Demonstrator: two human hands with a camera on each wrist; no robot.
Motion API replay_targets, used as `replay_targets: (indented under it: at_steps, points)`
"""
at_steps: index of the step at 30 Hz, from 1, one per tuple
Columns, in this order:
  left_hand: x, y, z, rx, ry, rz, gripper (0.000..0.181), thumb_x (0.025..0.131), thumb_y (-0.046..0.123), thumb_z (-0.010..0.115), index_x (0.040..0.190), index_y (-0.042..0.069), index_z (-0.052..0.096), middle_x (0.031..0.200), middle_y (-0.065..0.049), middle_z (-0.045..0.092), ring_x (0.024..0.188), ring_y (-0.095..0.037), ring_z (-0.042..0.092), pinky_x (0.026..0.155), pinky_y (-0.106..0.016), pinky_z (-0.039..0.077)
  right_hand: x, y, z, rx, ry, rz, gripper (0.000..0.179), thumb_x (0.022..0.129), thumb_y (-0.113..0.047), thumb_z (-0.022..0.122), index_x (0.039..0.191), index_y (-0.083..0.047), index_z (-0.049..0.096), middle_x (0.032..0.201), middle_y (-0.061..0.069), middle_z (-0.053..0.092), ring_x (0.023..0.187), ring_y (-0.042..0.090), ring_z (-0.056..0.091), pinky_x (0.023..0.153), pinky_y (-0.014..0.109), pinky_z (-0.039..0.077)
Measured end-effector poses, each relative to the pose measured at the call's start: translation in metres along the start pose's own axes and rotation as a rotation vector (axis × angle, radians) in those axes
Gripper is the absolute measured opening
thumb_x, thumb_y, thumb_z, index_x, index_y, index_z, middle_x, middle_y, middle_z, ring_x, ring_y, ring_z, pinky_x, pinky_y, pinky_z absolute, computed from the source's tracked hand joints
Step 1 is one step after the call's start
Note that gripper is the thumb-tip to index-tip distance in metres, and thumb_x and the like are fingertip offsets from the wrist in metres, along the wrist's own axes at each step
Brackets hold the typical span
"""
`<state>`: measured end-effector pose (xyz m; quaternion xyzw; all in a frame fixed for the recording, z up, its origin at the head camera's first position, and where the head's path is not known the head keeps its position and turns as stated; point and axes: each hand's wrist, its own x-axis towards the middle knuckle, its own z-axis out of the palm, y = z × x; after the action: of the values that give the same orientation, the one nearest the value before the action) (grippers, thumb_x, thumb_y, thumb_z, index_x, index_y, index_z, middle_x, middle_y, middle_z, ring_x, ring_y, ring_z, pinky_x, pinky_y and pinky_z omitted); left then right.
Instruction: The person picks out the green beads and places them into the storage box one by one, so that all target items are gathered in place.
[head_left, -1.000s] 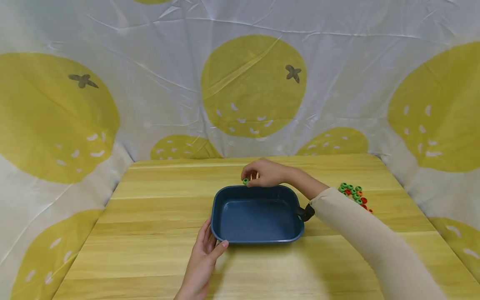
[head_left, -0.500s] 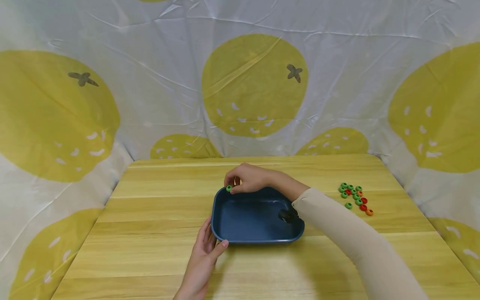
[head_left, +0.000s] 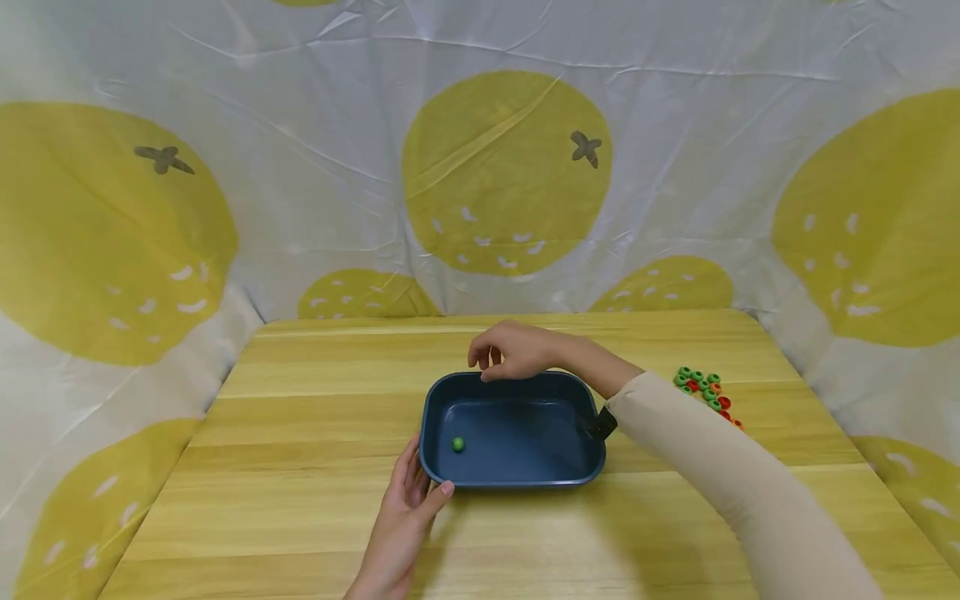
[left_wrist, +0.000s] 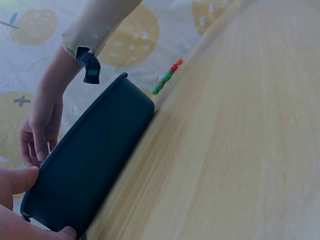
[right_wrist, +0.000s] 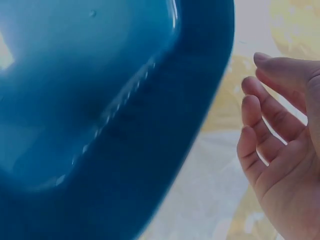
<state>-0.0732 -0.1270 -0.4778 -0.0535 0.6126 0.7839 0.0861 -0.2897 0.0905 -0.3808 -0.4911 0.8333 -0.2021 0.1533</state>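
A deep blue rectangular tray [head_left: 517,482] stands on the table in the head view. My left hand [head_left: 402,521] holds its near left corner, the thumb at the rim and the other fingers along the outer wall. Inside the tray, toward the left, lies one green bead [head_left: 458,444]. Above the far rim hovers my right hand [head_left: 517,350], its fingers loosely bent. The right wrist view shows nothing between the right hand's [right_wrist: 280,135] thumb and fingers. Beside the tray wall [left_wrist: 95,155] in the left wrist view, that same right hand hangs near the rim.
Several green, red and orange beads [head_left: 703,385] lie in a loose group on the right of the wooden table [head_left: 315,467], partly covered by the right sleeve [head_left: 720,458]. A fruit-print cloth [head_left: 510,183] hangs behind the table.
The right hand carried the green bead leftward over the far left rim, then let it go. The bead now lies in the tray, and the hand has moved back right. The left hand stays put.
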Motion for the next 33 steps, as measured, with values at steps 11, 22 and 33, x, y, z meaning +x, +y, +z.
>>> replay_targets:
  at_steps: [11, 22, 33]
  points:
    - [-0.002, -0.001, 0.0, 0.001, -0.001, 0.007, 0.086, 0.099, 0.001, 0.067, 0.166, 0.013, 0.014, 0.171, -0.015, 0.011, 0.155, -0.039, 0.009, 0.119, -0.055, 0.026, -0.033, 0.011, -0.014, 0.018, 0.038, 0.032, 0.022, 0.098, -0.01, 0.07, 0.12, -0.005, 0.071, 0.102, 0.001, 0.07, 0.09, 0.016, 0.066, 0.084, 0.036, 0.057]
    - [-0.002, 0.002, 0.004, 0.013, 0.009, 0.012, 0.087, 0.099, 0.001, 0.067, 0.166, 0.013, 0.013, 0.171, -0.016, 0.01, 0.155, -0.04, 0.01, 0.119, -0.055, 0.027, -0.064, 0.023, -0.016, 0.058, 0.081, 0.068, 0.022, 0.099, -0.01, 0.07, 0.12, -0.004, 0.071, 0.101, -0.002, 0.07, 0.091, 0.015, 0.066, 0.085, 0.042, 0.058]
    - [-0.003, 0.004, 0.005, 0.018, 0.011, 0.016, 0.088, 0.099, 0.001, 0.068, 0.166, 0.011, 0.012, 0.171, -0.017, 0.009, 0.155, -0.041, 0.009, 0.119, -0.055, 0.026, -0.089, 0.038, -0.014, 0.068, 0.119, 0.119, 0.021, 0.099, -0.011, 0.07, 0.12, -0.005, 0.071, 0.1, -0.006, 0.069, 0.09, 0.012, 0.066, 0.081, 0.035, 0.057]
